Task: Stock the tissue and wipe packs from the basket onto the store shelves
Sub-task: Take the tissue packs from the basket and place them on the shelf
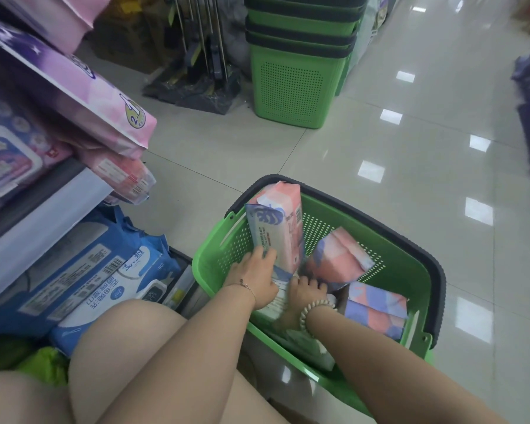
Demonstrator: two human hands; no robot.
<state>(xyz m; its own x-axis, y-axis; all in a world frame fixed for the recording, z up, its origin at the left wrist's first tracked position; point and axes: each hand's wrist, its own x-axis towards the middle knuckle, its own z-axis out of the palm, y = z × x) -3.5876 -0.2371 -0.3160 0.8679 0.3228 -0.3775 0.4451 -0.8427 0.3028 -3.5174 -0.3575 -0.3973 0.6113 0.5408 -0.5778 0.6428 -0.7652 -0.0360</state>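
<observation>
1. Upright pack (276, 234) standing on end inside the basket (410, 258), leaning at the far-left wall, long axis pointing up and away from the body.
2. Left hand (254, 276) laid over the pack's lower end, fingers curled on its face. Right hand (303, 289) low beside the same end, fingers bent, real hold hidden: cannot tell.
3. Shelves (43, 215) on the left side, so left hand nearer; probably a lift straight up over the basket's edge, then a swing leftward.
4. Open floor (196, 166) between basket and shelves; two more packs (337, 258) lying loose to the right, outside this path.
</observation>
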